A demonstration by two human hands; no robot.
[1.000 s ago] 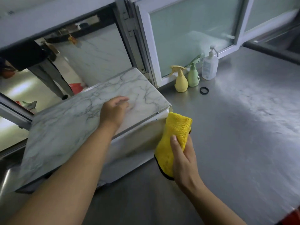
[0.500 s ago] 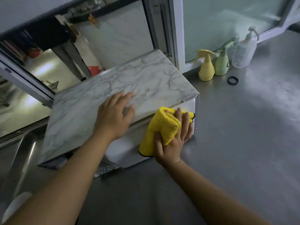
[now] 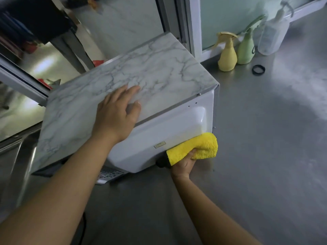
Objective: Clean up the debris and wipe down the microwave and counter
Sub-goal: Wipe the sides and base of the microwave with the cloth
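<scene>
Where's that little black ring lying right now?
In the head view, the small black ring lies on the grey counter, upper right, just right of the yellow spray bottle.

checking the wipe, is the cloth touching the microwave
Touching. The head view shows the cloth, held by the right hand, pressed against the lower edge of the microwave white panel, no gap.

Single head-worn view, angled steeply forward and down, close over the microwave (image 3: 134,82) on the worktop (image 3: 265,147).
</scene>
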